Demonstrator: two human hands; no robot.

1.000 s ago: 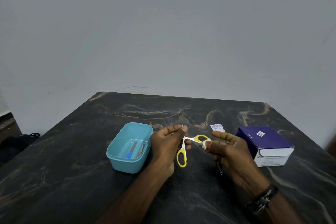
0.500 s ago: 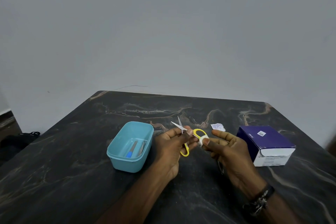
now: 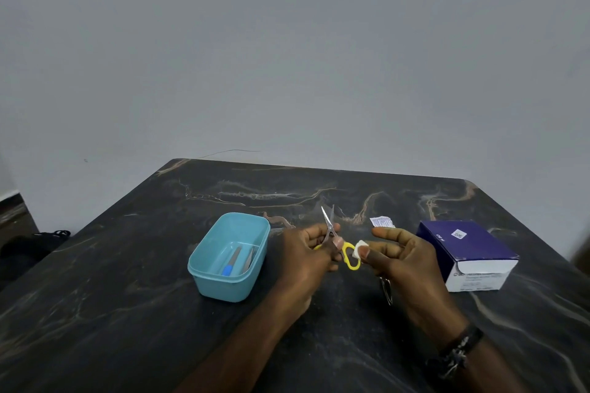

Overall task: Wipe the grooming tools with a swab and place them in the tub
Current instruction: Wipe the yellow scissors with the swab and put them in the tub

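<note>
Above the dark worktop (image 3: 159, 297), just right of the blue tub (image 3: 204, 260), the left hand (image 3: 306, 262) is pinching the small scissors (image 3: 335, 239) near the pivot, blades pointing up and away, yellow loops hanging toward the right hand (image 3: 399, 262). That hand's grip is pinching the white swab (image 3: 358, 249) against the nearer loop, so the long axis is running from swab to blade tips, and the wiping stroke would, I judge, travel up along it. The tub, with two tools already inside, is lying nearer the left hand. Compared with a second ago, the scissors are standing turned blades-up and the swab is sitting on the loop.
</note>
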